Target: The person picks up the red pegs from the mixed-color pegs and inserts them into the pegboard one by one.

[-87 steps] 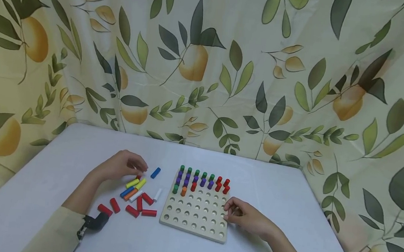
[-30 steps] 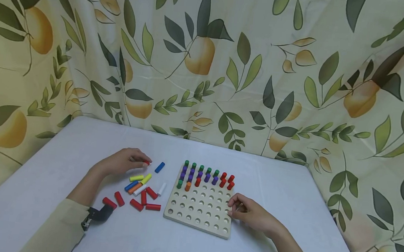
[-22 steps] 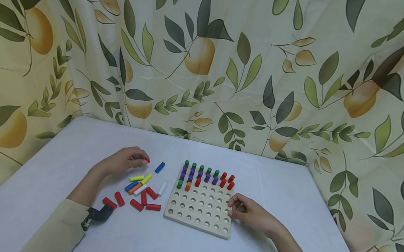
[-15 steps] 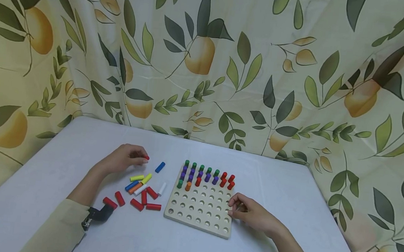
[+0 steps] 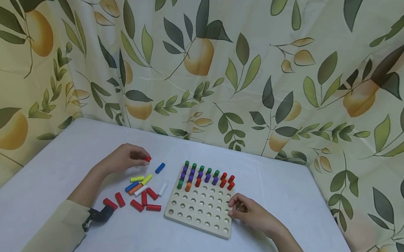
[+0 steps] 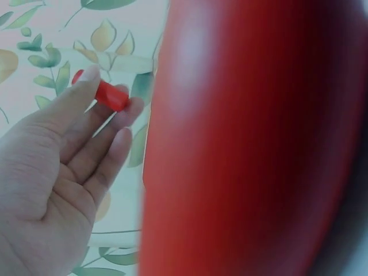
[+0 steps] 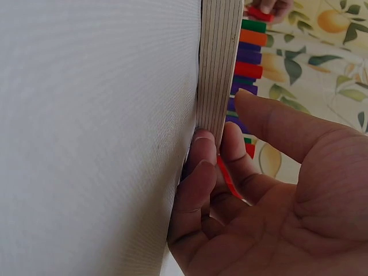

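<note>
Since the earliest picture, the left hand (image 5: 125,160) has moved farther off and slightly right, clear of the loose pile, with a small red cylindrical peg (image 6: 114,96); the right hand (image 5: 253,214) has stayed at the right edge of the square, pale wooden pegboard (image 5: 193,224).

Thumb and fingertips of the left hand pinch the held peg, the other fingers loosely bent. The right hand's fingers are curled about the board's edge.

The relation that counts is sideways: the pegboard lies right of the held peg and a little nearer, with a smooth blue cylindrical peg (image 5: 160,168) on the white cloth between them. The right hand touches the board, while the left is apart from it. Upright pegs occupy the far rows; bare holes face up in the near rows. The held peg's long axis crosses the thumb tip in the left wrist view, but I cannot tell whether it is level with the cloth.

From the head, only a bit of that peg shows. A broad, blurred red shape (image 6: 247,138) blocks much of the left wrist view, probably another peg lying by the black wrist camera (image 5: 102,215). Contact under the board's edge is partly hidden.
</note>
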{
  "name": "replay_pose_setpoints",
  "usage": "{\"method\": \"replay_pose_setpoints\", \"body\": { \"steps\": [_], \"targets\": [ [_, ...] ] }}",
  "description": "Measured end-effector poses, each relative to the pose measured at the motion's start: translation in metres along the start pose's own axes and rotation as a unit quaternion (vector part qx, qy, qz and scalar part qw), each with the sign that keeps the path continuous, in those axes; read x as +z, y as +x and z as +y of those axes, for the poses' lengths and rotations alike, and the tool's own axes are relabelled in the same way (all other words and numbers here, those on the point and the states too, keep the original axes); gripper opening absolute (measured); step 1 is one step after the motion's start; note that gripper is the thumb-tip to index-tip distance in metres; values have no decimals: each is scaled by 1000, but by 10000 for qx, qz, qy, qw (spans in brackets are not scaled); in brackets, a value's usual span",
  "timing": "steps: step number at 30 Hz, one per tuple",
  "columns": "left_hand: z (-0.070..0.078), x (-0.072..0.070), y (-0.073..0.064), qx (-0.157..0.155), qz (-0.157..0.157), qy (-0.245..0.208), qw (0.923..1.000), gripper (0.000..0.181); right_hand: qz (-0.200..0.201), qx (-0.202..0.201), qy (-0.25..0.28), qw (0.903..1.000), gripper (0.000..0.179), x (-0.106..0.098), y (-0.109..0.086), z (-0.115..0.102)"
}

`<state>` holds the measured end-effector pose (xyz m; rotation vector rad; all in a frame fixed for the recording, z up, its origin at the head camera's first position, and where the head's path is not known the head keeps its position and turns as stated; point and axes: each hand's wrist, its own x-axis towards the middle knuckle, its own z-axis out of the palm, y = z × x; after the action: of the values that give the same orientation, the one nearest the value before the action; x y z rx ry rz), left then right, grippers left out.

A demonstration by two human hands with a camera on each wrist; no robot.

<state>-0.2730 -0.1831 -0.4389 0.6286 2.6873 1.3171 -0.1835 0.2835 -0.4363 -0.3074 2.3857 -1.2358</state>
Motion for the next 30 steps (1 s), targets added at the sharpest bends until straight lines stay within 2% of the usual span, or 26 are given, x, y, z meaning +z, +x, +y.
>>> {"method": "replay_pose_setpoints", "body": {
  "steps": [7,13,20,26,30],
  "targets": [
    [7,1,0,-53,-17,-21,10000,17,-8,-24,-51,10000,23,-1,-1,0],
    [16,2,0,45,-66,-13,10000,20,11,42,-65,10000,23,-1,-2,-1],
    [28,4,1,-2,-144,-27,9999,23,20,54,-49,10000,23,-1,-3,-1],
    [34,7,5,125,-206,-76,9997,26,42,57,-37,10000,23,-1,-4,-2],
    [38,9,5,191,-268,-21,9995,22,59,43,-14,10000,24,2,-3,-2]
  ]
}}
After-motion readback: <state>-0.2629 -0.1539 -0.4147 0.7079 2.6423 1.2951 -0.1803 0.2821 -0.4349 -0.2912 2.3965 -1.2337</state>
